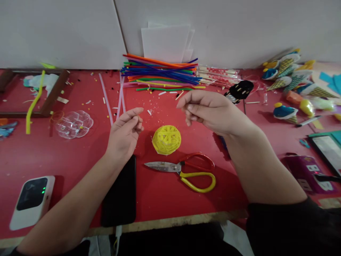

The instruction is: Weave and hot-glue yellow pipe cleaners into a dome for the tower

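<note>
Space separates our left hand (125, 133) from our right hand (210, 108), both raised over the red table (191, 204). On each, the fingers curl in with the thumb close to the forefinger, as if in a light pinch; we see nothing between them, but cannot tell whether something very thin or clear is held. Just below the gap sits the round yellow piece (166, 140), with strips crossing like spokes on its top, and neither hand touches it. We judge this to be a moment of handwork close to that piece, perhaps a pause between touches; any move to pick it up would call for lowering both hands and gripping its rim gently, since the strips look pliable. Near its lower edge lie the scissors (163, 166), blades together and pointing left, so we would need to keep our wrists clear of the tip. By our left forearm is a black phone (122, 199), with a white device (50, 188) farther left. Beyond our hands we find pale pink strips (105, 94), a clear tray (87, 122) and a bundle of coloured fuzzy sticks (162, 73) by the wall.
</note>
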The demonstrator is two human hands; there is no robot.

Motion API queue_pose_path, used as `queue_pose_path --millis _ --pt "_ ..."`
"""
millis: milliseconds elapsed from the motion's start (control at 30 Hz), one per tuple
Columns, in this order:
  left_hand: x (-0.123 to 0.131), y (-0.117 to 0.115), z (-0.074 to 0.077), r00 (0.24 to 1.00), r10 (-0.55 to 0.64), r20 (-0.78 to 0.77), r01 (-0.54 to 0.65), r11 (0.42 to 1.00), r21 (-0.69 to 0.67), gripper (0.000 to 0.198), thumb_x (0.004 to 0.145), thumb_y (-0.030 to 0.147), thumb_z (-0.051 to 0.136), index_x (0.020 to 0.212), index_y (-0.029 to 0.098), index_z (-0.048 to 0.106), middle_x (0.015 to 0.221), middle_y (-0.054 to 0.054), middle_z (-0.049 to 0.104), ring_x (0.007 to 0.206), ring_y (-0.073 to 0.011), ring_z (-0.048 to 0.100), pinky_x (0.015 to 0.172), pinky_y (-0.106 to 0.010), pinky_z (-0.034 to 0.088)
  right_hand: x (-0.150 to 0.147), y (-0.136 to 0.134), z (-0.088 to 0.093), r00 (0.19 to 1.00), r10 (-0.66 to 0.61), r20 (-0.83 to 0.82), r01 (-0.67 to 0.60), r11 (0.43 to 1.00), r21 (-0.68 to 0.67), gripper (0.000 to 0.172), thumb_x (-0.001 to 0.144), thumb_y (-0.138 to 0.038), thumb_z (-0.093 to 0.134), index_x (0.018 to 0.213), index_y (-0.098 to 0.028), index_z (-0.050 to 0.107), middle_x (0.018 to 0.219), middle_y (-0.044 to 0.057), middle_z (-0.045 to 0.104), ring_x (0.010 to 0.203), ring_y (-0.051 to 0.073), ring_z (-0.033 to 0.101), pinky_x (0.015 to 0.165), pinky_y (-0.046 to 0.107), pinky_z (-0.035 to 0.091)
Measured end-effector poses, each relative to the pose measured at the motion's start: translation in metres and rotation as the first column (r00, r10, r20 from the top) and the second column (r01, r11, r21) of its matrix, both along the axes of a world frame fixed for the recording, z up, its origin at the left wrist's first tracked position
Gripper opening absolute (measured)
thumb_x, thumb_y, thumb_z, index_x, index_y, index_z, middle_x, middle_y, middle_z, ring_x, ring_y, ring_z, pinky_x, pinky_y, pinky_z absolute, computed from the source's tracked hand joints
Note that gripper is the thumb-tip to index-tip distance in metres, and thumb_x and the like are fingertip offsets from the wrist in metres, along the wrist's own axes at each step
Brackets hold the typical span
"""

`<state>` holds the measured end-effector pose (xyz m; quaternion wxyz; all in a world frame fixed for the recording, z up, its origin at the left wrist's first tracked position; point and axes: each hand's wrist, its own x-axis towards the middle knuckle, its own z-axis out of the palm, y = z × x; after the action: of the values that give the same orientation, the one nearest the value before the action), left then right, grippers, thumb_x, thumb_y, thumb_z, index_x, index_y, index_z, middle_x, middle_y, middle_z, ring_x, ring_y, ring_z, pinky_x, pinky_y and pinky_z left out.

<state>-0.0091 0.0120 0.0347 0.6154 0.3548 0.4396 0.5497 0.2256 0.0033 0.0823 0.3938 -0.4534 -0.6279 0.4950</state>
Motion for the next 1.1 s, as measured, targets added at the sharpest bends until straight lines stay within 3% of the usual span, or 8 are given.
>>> queue_pose_path --millis 267,367,500,633,767,900,1000,1100 --pt "0.003 -0.002 0.005 0.999 -0.021 -0.05 0.021 1.0 0.001 0.017 0.085 0.007 0.059 0.081 0.022 0.066 0.052 0.009 0.042 0.048 -0.007 0.04 0.058 -0.019 0.047 -0.004 -0.002 0.002 0.989 -0.146 0.028 0.146 0.989 -0.002 0.022 0.092 -0.002 0.047 0.097 -0.019 0.06 0.062 -0.006 0.051 0.048 0.009 0.048 0.049 0.025 0.045" --pt "0.003 -0.003 0.0 0.998 -0.034 -0.058 0.035 0.999 0.012 0.014 0.087 0.012 0.063 0.092 0.021 0.073 0.056 0.007 0.056 0.057 -0.0073 0.058 0.069 -0.021 0.054 -0.004 -0.002 0.002 0.985 -0.164 0.045 0.164 0.986 0.005 0.016 0.094 -0.008 0.052 0.099 -0.021 0.059 0.057 -0.008 0.049 0.044 0.009 0.047 0.048 0.026 0.044" --pt "0.003 -0.004 -0.006 0.993 -0.041 -0.106 0.044 0.999 0.022 0.023 0.079 0.019 0.078 0.102 0.021 0.076 0.09 -0.002 0.08 0.094 -0.0157 0.076 0.088 -0.029 0.06 -0.004 0.0 0.003 0.966 -0.257 0.027 0.255 0.965 0.059 0.009 0.093 -0.013 0.059 0.093 -0.023 0.058 0.06 -0.006 0.053 0.051 0.011 0.053 0.055 0.027 0.049" --pt "0.001 -0.003 -0.008 0.992 -0.018 -0.126 0.014 1.0 -0.027 0.025 0.069 0.019 0.086 0.092 0.02 0.077 0.085 -0.002 0.081 0.089 -0.0163 0.078 0.082 -0.027 0.062 -0.004 0.001 0.003 0.944 -0.329 -0.007 0.324 0.928 0.183 0.008 0.092 -0.019 0.066 0.094 -0.026 0.061 0.073 -0.003 0.055 0.066 0.012 0.059 0.07 0.03 0.057" --pt "0.001 -0.003 -0.007 0.992 0.011 -0.123 -0.013 1.0 -0.012 0.023 0.062 0.015 0.09 0.079 0.02 0.075 0.073 0.002 0.076 0.075 -0.0109 0.073 0.074 -0.022 0.06 -0.005 -0.003 0.004 0.938 -0.347 0.016 0.331 0.908 0.258 0.014 0.096 -0.041 0.066 0.096 -0.028 0.063 0.076 -0.001 0.056 0.068 0.015 0.059 0.069 0.033 0.058" --pt "-0.001 0.001 -0.007 0.995 0.027 -0.096 -0.022 0.998 0.05 0.012 0.077 0.019 0.082 0.087 0.024 0.078 0.074 0.004 0.072 0.069 -0.008 0.066 0.075 -0.022 0.059 -0.008 -0.006 0.001 0.927 -0.373 0.034 0.35 0.896 0.272 0.023 0.094 -0.051 0.065 0.094 -0.028 0.063 0.072 -0.001 0.054 0.062 0.014 0.055 0.061 0.031 0.053" --pt "-0.007 0.009 -0.007 0.999 0.05 -0.009 -0.049 0.998 0.038 0.014 0.087 0.018 0.073 0.095 0.03 0.077 0.067 0.006 0.064 0.066 -0.0077 0.063 0.076 -0.023 0.058 -0.01 -0.002 0.0 0.92 -0.371 -0.124 0.392 0.873 0.29 0.019 0.095 -0.047 0.064 0.092 -0.029 0.059 0.068 -0.004 0.044 0.062 0.014 0.053 0.066 0.032 0.054" --pt "-0.015 0.016 -0.001 0.992 0.0 0.123 0.006 0.999 -0.047 0.019 0.091 0.018 0.067 0.1 0.032 0.074 0.059 0.006 0.05 0.082 -0.012 0.072 0.087 -0.027 0.059 -0.005 -0.001 0.005 0.939 -0.236 -0.25 0.283 0.943 0.173 0.022 0.094 -0.049 0.064 0.095 -0.031 0.052 0.068 -0.007 0.037 0.064 0.013 0.055 0.068 0.031 0.054"
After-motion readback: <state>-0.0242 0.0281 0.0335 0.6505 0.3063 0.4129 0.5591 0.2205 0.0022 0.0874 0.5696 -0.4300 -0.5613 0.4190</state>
